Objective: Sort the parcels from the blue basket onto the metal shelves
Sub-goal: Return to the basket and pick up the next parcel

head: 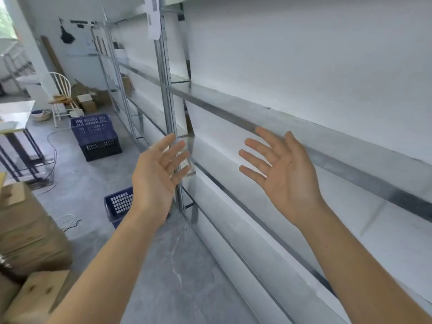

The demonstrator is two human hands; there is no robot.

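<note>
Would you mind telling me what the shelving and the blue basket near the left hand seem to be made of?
The shelving looks like galvanised steel: dull grey sheen, perforated uprights. The blue basket is probably moulded plastic, judging by its uniform colour and gridded wall.

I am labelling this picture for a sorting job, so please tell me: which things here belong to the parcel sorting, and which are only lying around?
Belong to the job:
blue basket
metal shelves
left hand, open
right hand, open

Only lying around:
stacked crates
white chair
cardboard boxes
table
</note>
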